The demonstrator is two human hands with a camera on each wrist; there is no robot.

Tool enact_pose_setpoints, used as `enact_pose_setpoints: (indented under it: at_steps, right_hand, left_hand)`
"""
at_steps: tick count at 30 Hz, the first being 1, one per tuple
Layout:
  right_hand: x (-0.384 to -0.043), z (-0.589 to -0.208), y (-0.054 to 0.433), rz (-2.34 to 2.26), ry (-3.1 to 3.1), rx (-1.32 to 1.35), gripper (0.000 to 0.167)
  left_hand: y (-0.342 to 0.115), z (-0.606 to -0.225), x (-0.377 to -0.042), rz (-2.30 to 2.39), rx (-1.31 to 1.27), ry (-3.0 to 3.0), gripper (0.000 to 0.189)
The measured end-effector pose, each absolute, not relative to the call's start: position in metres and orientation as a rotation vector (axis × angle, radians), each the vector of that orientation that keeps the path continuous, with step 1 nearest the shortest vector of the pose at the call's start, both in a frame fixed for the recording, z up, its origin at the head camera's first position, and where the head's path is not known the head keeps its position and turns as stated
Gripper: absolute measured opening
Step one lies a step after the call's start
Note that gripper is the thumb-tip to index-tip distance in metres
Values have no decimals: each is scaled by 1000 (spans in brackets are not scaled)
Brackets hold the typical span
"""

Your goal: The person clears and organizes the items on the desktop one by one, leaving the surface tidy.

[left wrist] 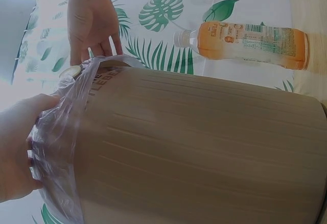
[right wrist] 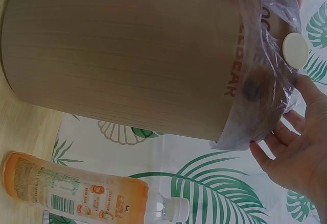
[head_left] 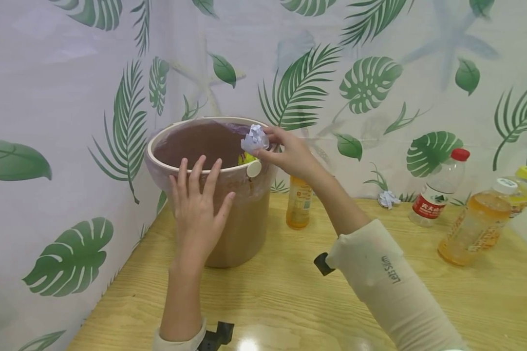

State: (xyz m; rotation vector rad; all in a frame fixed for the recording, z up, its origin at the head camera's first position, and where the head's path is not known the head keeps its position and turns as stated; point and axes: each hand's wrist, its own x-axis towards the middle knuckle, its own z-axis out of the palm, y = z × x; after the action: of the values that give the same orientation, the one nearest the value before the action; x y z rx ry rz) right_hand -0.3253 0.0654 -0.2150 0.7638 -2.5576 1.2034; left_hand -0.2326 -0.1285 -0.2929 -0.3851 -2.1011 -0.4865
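Note:
A brown trash bin [head_left: 241, 224] with a cream rim and a clear plastic liner [left wrist: 56, 147] stands on the table. My left hand [head_left: 195, 209] rests against the bin's near side, fingers spread and straight, fingertips at the rim. Over the rim's right part, my right hand [head_left: 294, 153] pinches a crumpled paper ball [head_left: 255, 138] between thumb and fingers. Something yellow [head_left: 246, 158] shows inside the bin below the ball. A round cream button [right wrist: 295, 50] sits at the rim, close to the right hand's thumb in the right wrist view.
An orange drink bottle [head_left: 299, 204] stands just right of the bin. Another paper ball [head_left: 388, 199] lies by the wall. At the right are a red-capped bottle [head_left: 436, 192], a white-capped orange bottle [head_left: 476, 226] and a yellow-capped bottle [head_left: 526, 187]. A leaf-print sheet [head_left: 228, 44] hangs behind.

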Motion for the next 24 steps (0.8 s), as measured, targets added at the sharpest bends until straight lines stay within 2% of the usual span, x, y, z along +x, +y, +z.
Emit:
enact_pose_setpoints:
  at_steps: [24]
  right_hand:
    - [-326,-222,66,1273,-2482,831,46]
  left_hand:
    - [-129,-292,-233,-472,-379,-2126,57]
